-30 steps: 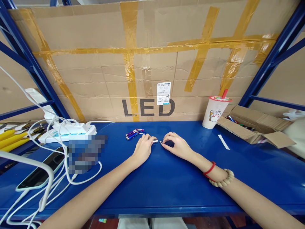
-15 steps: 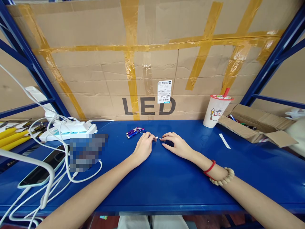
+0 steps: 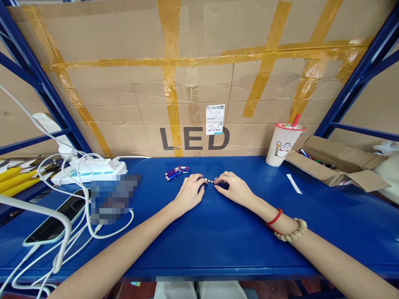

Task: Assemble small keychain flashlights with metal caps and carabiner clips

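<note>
Several small silvery round pieces, like button cells (image 3: pixel 211 181), lie in a short row on the blue table between my two hands. My left hand (image 3: pixel 190 192) rests with bent fingers, thumb and index apart, its index fingertip touching the left end of the row. On the other side my right hand (image 3: pixel 234 187) curves over the table, thumb and index fingertips a little apart at the right end of the row. Beyond my left hand lie a purple penlight (image 3: pixel 172 171) and a blue penlight (image 3: pixel 173 176) with metal clips.
At left are a white power strip (image 3: pixel 90 169), a phone (image 3: pixel 56 220), tangled white cables (image 3: pixel 85 224) and yellow-handled tools (image 3: pixel 18 180). A drink cup (image 3: pixel 283 145), a paper strip (image 3: pixel 294 184) and an open cardboard box (image 3: pixel 330 164) stand right. A large carton (image 3: pixel 137 112) closes the back.
More of the silvery pieces now show in a row between my hands. My left fingers have opened from around a piece, and my right fingertips have drawn slightly back to the right.
</note>
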`<state>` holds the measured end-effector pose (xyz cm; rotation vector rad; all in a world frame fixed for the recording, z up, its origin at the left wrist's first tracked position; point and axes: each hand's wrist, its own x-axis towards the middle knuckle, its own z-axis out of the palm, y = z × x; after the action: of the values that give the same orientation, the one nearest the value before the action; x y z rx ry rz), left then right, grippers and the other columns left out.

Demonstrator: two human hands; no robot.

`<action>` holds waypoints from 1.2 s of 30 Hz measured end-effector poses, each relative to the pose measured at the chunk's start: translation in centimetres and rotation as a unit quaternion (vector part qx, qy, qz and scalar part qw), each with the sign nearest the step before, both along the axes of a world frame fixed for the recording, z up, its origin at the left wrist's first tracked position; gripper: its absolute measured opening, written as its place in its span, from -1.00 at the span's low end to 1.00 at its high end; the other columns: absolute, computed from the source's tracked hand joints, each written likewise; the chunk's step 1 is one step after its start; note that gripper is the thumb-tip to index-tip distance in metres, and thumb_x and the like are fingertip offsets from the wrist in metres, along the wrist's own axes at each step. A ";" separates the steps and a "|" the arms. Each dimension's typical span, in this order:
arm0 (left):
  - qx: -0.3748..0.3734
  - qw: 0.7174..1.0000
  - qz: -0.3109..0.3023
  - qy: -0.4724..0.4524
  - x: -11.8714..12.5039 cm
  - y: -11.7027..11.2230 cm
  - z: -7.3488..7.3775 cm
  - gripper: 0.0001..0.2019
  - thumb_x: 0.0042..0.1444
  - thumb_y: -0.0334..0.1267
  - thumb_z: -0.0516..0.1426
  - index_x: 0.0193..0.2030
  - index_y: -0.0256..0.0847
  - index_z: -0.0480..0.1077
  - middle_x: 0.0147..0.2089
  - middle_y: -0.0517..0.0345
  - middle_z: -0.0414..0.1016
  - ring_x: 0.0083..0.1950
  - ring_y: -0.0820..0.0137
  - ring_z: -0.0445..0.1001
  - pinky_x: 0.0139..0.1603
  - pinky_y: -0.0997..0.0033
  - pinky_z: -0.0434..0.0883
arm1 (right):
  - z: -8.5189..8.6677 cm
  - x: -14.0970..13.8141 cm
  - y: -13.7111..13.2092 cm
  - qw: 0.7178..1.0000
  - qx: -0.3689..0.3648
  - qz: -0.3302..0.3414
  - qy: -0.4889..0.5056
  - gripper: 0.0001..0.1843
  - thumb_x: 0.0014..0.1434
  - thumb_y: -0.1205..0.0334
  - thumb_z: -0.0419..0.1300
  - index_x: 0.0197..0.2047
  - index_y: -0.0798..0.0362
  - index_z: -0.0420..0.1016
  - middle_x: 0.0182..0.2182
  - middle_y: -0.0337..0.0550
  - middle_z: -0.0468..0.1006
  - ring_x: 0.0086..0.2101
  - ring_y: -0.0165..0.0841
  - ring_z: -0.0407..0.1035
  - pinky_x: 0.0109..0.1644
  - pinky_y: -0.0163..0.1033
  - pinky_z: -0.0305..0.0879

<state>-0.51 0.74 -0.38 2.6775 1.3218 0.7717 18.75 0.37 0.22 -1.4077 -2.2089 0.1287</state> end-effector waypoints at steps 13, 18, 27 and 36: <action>0.009 0.999 0.026 -0.022 0.1 0.0 0.0 -0.78 0.13 -0.39 0.00 -0.09 -0.23 0.32 0.03 0.04 0.36 0.11 0.29 0.26 0.10 0.22 0.22 | -0.2 0.6 0.3 0.990 0.038 -0.120 -0.056 -0.83 0.12 0.22 0.09 -0.25 0.02 0.47 -0.18 -0.13 0.44 -0.16 -0.25 0.31 -0.11 -0.15 0.23; 0.038 0.990 0.132 -0.040 -0.1 0.3 -0.3 -0.75 0.12 -0.33 0.01 -0.05 -0.27 0.30 0.03 -0.03 0.34 0.13 0.21 0.23 0.09 0.18 0.21 | -0.5 0.7 0.5 0.991 0.019 -0.107 -0.072 -0.78 0.15 0.22 0.05 -0.16 0.03 0.45 -0.14 -0.10 0.44 -0.15 -0.24 0.33 -0.12 -0.14 0.22; 0.072 0.970 0.229 0.042 -1.0 0.9 -0.1 -0.68 0.20 -0.24 -0.06 0.04 -0.31 0.28 0.14 -0.11 0.26 0.21 0.07 0.12 0.10 0.08 0.16 | -0.4 0.4 0.4 0.998 0.059 -0.002 0.021 -0.78 0.15 0.23 0.05 -0.14 0.02 0.41 -0.15 -0.11 0.44 -0.15 -0.27 0.32 -0.08 -0.13 0.24; 0.100 0.933 0.300 0.172 -3.3 2.0 1.1 -0.70 0.20 -0.39 -0.10 -0.02 -0.42 0.31 -0.07 -0.21 0.35 -0.03 0.07 0.28 -0.07 0.16 0.22 | -0.6 0.4 0.5 0.996 0.061 0.025 0.065 -0.80 0.13 0.24 0.07 -0.19 0.03 0.45 -0.18 -0.12 0.43 -0.17 -0.28 0.31 -0.05 -0.11 0.26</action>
<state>-3.77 2.71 0.67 2.6486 2.3300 0.4960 19.10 0.88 -0.37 -1.2433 -2.1098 0.0990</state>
